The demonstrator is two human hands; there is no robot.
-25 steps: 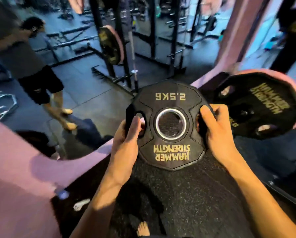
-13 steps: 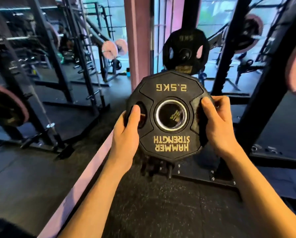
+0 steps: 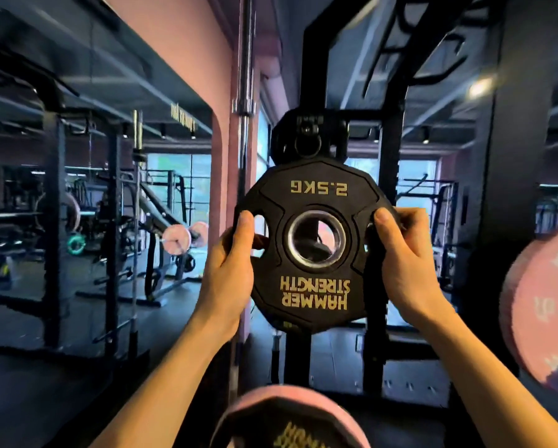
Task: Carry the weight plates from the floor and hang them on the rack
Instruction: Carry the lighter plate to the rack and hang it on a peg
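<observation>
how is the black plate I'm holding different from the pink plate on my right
The black plate faces the camera whole, gripped by the left hand and right hand; the pink plate is cut off by the frame and untouched. The black plate's gold lettering reads sharply; the pink plate's is blurred. Both are weight plates.

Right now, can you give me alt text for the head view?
Two hands, left and right, hold a black 2.5 kg plate upside down just below a rack peg that already carries a dark plate. Pink plates hang nearby.
</observation>
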